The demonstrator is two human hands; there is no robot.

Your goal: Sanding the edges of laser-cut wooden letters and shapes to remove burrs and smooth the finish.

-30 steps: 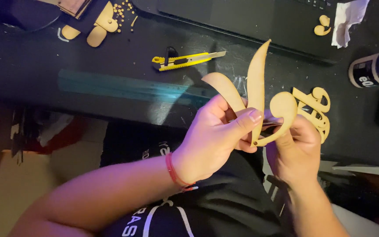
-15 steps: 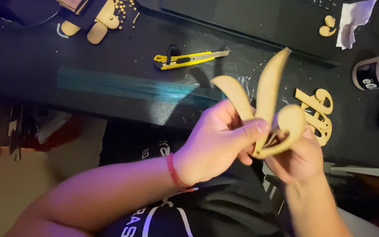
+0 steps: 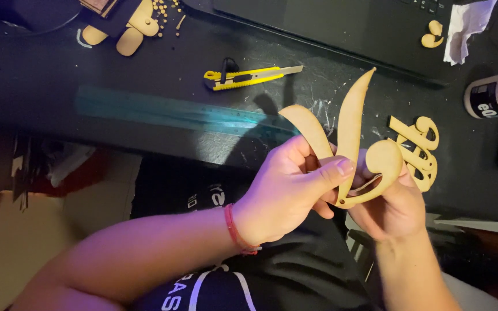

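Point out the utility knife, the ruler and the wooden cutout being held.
utility knife (image 3: 249, 76), head view, yellow handle.
ruler (image 3: 162, 110), head view, middle of the clear strip.
wooden cutout (image 3: 354, 115), head view, tall upright stroke.

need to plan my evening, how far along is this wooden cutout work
Done: one cut scrollwork piece lies on the dark table, small offcuts at the far edge. In hand: left hand and right hand hold a curved cutout. The utility knife lies untouched; what is left cannot be told.

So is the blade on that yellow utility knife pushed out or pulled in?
Out. The yellow utility knife lies on the dark table, and a bare silvery blade strip sticks past the yellow body on its right end.
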